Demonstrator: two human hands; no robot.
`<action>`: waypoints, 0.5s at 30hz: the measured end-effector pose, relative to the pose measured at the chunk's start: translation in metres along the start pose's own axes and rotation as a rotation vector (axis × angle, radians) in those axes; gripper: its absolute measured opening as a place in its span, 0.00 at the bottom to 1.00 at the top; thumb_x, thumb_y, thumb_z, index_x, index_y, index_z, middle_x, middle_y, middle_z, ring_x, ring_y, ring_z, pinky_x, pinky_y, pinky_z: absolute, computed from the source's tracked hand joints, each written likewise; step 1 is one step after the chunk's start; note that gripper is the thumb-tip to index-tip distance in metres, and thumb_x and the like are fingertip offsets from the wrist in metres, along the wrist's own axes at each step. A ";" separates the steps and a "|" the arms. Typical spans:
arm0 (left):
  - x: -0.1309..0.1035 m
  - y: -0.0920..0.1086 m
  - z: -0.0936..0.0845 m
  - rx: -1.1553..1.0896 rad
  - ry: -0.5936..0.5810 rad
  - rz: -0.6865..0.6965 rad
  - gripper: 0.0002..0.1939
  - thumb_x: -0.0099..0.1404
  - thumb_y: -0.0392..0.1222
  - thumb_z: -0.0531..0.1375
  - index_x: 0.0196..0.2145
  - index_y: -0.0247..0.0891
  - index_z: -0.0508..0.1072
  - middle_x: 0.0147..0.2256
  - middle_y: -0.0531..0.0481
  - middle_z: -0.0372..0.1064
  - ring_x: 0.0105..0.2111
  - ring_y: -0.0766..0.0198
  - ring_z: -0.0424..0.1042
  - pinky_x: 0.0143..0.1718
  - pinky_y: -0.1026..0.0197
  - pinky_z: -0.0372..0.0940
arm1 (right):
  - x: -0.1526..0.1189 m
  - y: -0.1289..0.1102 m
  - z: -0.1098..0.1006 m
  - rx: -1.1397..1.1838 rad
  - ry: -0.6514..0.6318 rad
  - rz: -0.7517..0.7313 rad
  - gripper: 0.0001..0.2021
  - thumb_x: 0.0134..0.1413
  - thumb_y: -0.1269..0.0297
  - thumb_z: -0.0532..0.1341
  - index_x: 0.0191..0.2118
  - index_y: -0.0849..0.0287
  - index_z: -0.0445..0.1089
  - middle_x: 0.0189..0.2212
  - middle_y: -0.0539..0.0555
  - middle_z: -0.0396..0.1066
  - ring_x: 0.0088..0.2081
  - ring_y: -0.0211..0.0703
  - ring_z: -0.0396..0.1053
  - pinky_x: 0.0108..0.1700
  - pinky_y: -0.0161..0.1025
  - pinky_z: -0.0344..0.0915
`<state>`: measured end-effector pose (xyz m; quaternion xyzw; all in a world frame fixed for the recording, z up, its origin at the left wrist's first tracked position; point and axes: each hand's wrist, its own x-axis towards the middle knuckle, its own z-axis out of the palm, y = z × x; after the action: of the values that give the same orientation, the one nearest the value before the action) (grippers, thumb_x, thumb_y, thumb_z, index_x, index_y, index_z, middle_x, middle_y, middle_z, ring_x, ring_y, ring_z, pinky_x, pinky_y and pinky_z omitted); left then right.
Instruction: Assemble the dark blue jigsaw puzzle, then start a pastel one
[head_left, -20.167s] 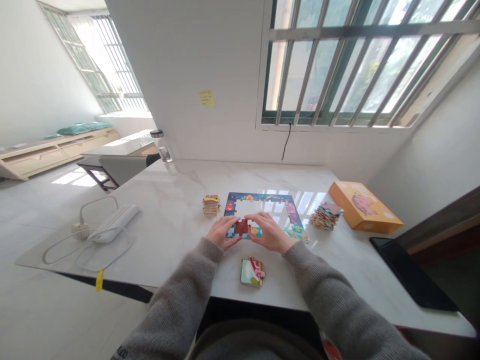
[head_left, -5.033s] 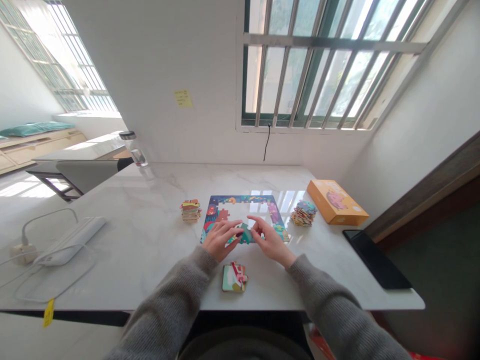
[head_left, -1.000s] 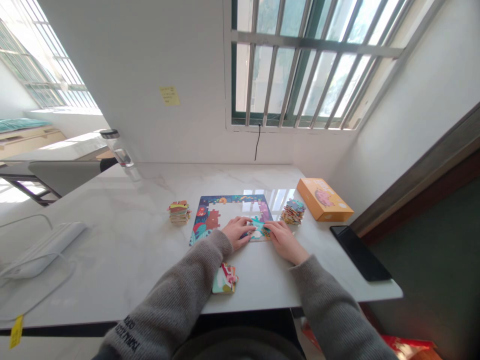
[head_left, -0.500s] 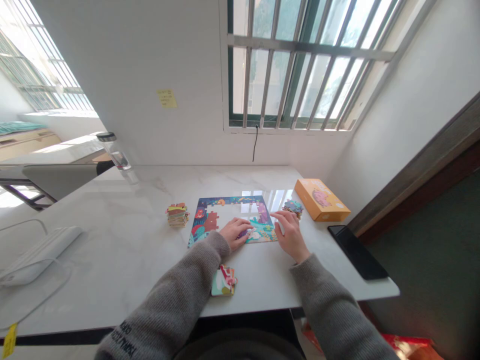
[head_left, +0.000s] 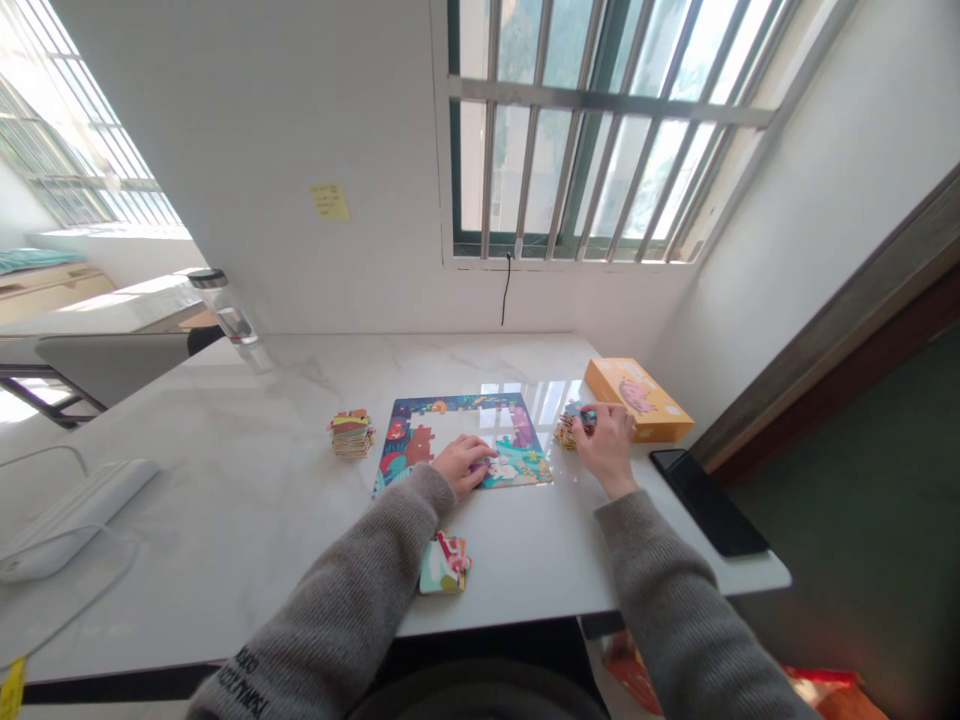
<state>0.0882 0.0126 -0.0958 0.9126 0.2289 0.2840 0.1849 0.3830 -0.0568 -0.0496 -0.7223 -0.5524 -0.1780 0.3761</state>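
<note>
A partly assembled jigsaw puzzle (head_left: 392, 440) lies on the table, its colourful border surrounding a white middle with some pieces fitted in. My left hand (head_left: 464, 464) rests flat on its lower part, fingers stretched out and covering some of the picture. To the right of the puzzle, my right hand (head_left: 606, 448) has its thumb and fingers closed on a blue puzzle piece (head_left: 578, 411) at the top of a small pile of pieces (head_left: 564, 434). The fingers partly hide that piece, and I cannot tell whether it is lifted off the pile.
A stack of puzzle pieces (head_left: 351, 438) stands left of the puzzle, and a smaller stack (head_left: 441, 570) lies near the front edge. An orange box (head_left: 637, 400) and a black phone (head_left: 709, 502) are at the right. A white power strip (head_left: 79, 520) and a bottle (head_left: 225, 308) are at the left.
My right hand has moved right, from the puzzle's right edge to the pile, and its fingers have closed on a puzzle piece. The left hand stays on the puzzle. The view has shifted slightly.
</note>
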 end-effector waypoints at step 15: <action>0.005 0.018 -0.017 -0.016 0.072 -0.001 0.19 0.66 0.38 0.58 0.54 0.38 0.70 0.46 0.42 0.71 0.46 0.53 0.69 0.53 0.48 0.67 | -0.016 -0.028 -0.012 0.290 0.070 -0.274 0.16 0.60 0.63 0.60 0.53 0.57 0.65 0.47 0.60 0.66 0.51 0.56 0.62 0.56 0.54 0.59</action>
<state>0.0873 0.0038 -0.0722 0.9001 0.2337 0.3183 0.1840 0.3532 -0.0732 -0.0428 -0.5720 -0.6521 -0.1712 0.4673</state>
